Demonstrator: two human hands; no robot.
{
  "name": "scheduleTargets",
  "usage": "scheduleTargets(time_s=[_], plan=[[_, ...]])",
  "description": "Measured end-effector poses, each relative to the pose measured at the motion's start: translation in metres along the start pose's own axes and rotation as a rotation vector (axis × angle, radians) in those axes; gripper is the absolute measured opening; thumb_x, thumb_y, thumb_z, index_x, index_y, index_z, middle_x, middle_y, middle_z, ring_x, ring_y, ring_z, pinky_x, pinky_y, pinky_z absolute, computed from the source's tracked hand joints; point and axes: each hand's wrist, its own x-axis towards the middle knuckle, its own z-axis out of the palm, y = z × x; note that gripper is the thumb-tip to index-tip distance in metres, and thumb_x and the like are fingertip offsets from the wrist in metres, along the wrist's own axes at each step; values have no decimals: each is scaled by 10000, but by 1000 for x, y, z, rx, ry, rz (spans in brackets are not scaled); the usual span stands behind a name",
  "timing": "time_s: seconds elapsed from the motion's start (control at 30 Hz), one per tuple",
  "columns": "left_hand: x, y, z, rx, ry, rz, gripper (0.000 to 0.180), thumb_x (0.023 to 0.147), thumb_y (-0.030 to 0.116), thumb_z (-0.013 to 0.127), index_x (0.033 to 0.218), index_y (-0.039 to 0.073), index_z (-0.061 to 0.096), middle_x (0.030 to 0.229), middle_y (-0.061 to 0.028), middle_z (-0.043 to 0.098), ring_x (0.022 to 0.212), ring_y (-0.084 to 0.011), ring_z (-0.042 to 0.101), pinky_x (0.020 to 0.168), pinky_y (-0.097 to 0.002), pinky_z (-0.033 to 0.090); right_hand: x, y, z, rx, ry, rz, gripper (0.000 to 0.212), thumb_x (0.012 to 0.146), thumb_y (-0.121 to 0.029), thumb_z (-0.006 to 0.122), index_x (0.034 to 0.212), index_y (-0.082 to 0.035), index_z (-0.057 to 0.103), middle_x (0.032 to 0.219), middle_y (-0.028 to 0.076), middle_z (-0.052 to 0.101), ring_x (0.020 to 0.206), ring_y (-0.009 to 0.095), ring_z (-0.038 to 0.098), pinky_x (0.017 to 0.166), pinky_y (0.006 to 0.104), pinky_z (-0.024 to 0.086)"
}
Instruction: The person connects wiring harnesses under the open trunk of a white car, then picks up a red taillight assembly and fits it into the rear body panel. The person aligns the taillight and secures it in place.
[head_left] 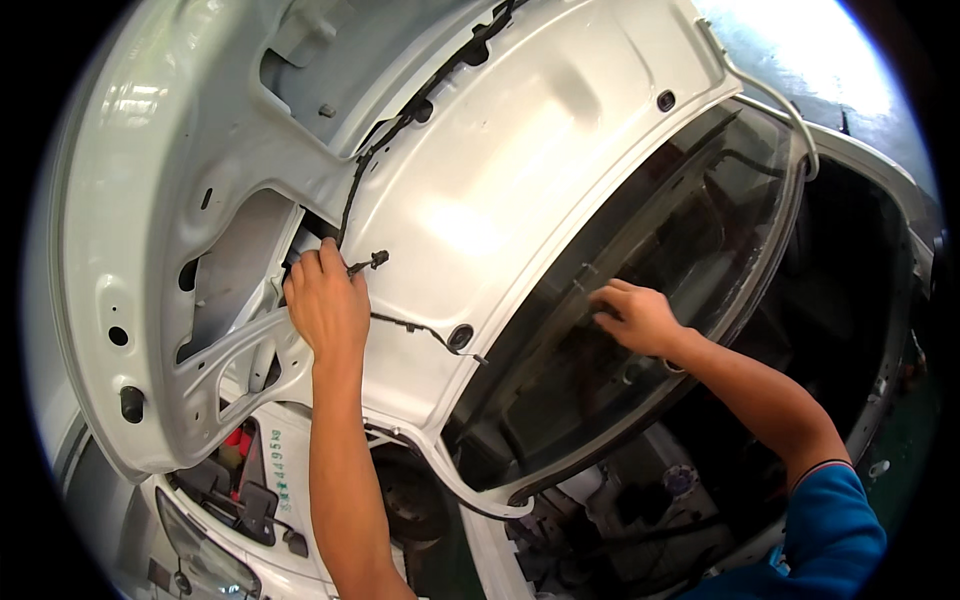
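Observation:
A raised white car tailgate (pixel 520 150) fills the view, inner side toward me, with its dark rear window (pixel 640 330) at the right. My left hand (pixel 325 300) is at an opening in the panel, fingers pinching a thin black wire (pixel 362 267) with a small clip at its end. A black wiring harness (pixel 400 125) runs up the panel from there, and another thin wire (pixel 415 326) leads right to a round grommet (pixel 460 337). My right hand (pixel 635 315) rests flat on the window glass, fingers spread and holding nothing.
Below the tailgate I see the car's open rear body (pixel 640 500) with dark parts inside, and a tail-lamp area (pixel 215 560) with black connectors and something red at the lower left. A thin tube (pixel 770 95) curves along the tailgate's upper right edge. Bright floor lies beyond.

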Motion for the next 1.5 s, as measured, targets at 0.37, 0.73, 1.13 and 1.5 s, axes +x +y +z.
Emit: scheduleTargets(time_s=[0.37,0.73,1.13,1.5], plan=[[11,-1,44,-232,327,-218,215,848,52,741,1062,58,721,933,-111,744,869,-346,697,821,-482,517,-35,51,15,75,168,106,142,875,-45,712,1016,-26,719,918,137,695,793,352,690,694,418,532],[0,13,33,-454,396,-260,218,863,58,720,1079,40,738,973,-124,753,923,-336,696,929,-444,490,-33,54,11,134,132,164,120,878,-60,703,989,-20,724,934,146,724,832,362,707,731,423,554],[42,-6,-4,-574,-248,-541,333,1008,248,635,1082,-63,728,874,-134,780,879,-237,748,818,-373,549,-33,54,10,109,145,119,122,882,-72,685,983,-14,721,939,146,723,857,372,704,752,429,553],[45,3,33,-1050,150,-826,220,956,-42,657,1155,-135,649,1017,-160,736,896,-214,718,839,-288,541,-33,58,10,151,140,151,117,865,-53,694,968,-1,714,919,171,710,829,375,695,728,426,541]])
